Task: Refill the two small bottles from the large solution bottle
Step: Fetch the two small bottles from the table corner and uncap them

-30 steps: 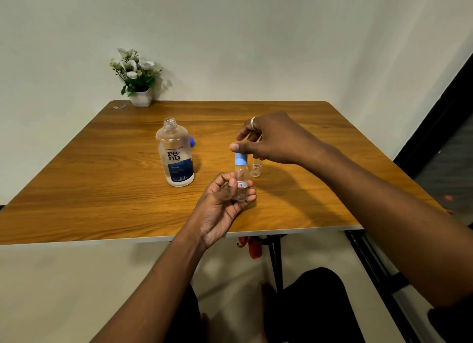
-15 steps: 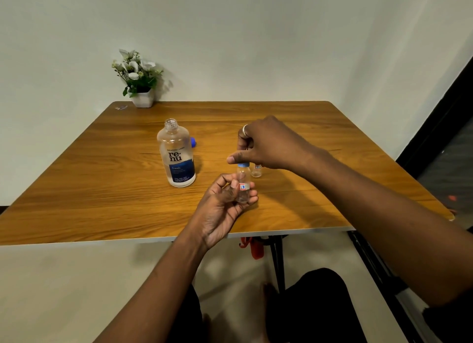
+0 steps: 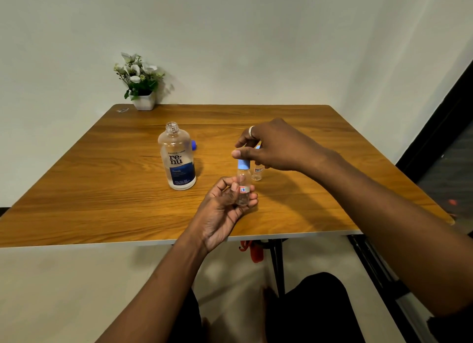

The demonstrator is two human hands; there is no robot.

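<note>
My left hand (image 3: 220, 214) holds a small clear bottle (image 3: 242, 189) upright above the table's front edge, fingers curled round its body. The bottle wears a light blue cap (image 3: 243, 164). My right hand (image 3: 276, 148) hovers over it, thumb and fingertips pinching the top of that cap. A second small bottle (image 3: 257, 174) stands on the table just behind, partly under my right hand. The large solution bottle (image 3: 177, 161) stands uncapped to the left, with liquid in its lower part. Its dark blue cap (image 3: 194, 145) lies behind it.
The wooden table (image 3: 102, 214) has a small white pot of flowers (image 3: 143, 99) at its back left corner. A dark door frame (image 3: 448, 138) runs along the right. A red object (image 3: 254, 253) hangs under the table by its leg.
My right hand dropped onto the blue cap half a second ago and has now turned or lifted slightly, so more of the cap shows. My left hand keeps the small bottle still.
</note>
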